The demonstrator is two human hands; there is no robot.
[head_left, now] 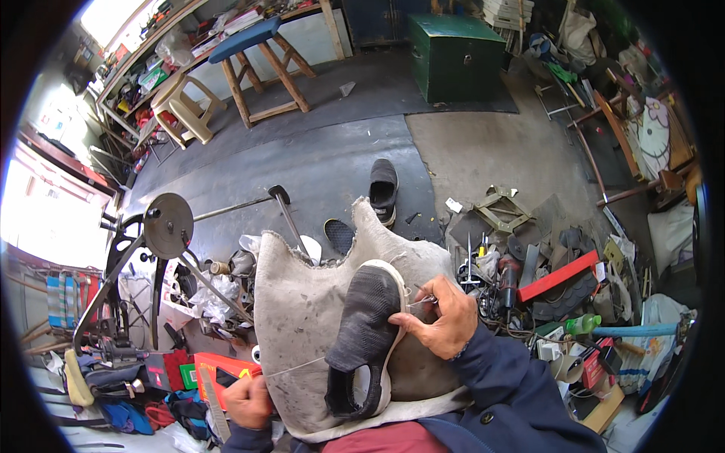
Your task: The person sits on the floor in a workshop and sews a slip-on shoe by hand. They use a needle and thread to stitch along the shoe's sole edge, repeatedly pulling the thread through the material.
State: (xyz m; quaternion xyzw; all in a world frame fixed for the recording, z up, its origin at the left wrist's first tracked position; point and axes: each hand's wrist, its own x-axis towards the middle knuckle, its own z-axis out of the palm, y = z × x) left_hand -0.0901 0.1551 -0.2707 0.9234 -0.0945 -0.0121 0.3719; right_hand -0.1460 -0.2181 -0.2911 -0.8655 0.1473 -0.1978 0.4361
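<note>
A dark grey knit slip-on shoe (368, 317) with a pale sole edge lies on the stained beige cloth (302, 325) over my lap, toe pointing away. My right hand (447, 321) is at the right side of its toe, thumb against the sole edge, pinching a thin pale thread (424, 300). A small loop of thread stands out from the sole there. Closed in a fist at the lower left, my left hand (248, 400) holds a taut white thread (297, 368) that runs to the shoe's left side.
Another dark shoe (384, 189) stands on the floor ahead, near a loose sole (339, 235). A metal machine with a round wheel (168, 225) is at left. Tools and scraps, with a red bar (557, 276), crowd the right. Farther off are a blue-topped stool (245, 39) and a green chest (457, 64).
</note>
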